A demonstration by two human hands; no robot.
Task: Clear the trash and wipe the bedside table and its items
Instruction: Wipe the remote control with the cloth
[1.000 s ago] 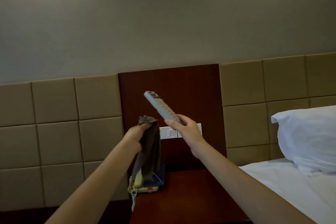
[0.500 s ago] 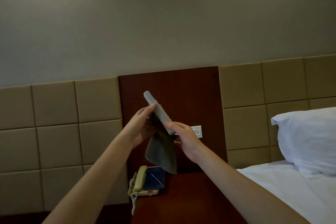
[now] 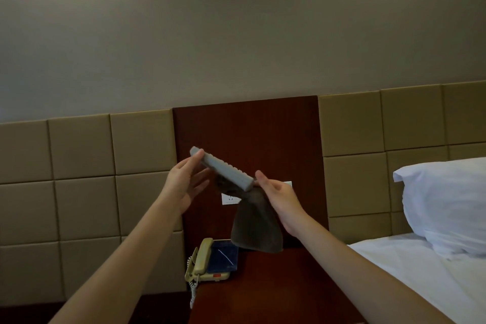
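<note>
A grey remote control is held in the air in front of the dark wooden wall panel, tilted down to the right. My left hand pinches its upper left end, thumb on top and fingers stretched underneath. My right hand grips its lower right end. A dark brown cloth is bunched under the remote control and hangs down beside my right hand; which hand holds it is hidden. The dark wooden bedside table lies below.
A beige telephone with a coiled cord and a blue card sit at the table's back left. A white wall socket is behind the cloth. The bed with a white pillow borders the table on the right.
The cloth went from hanging in my left hand to lying under the remote control. The remote control has tipped flatter, and my left hand has moved up to its far end.
</note>
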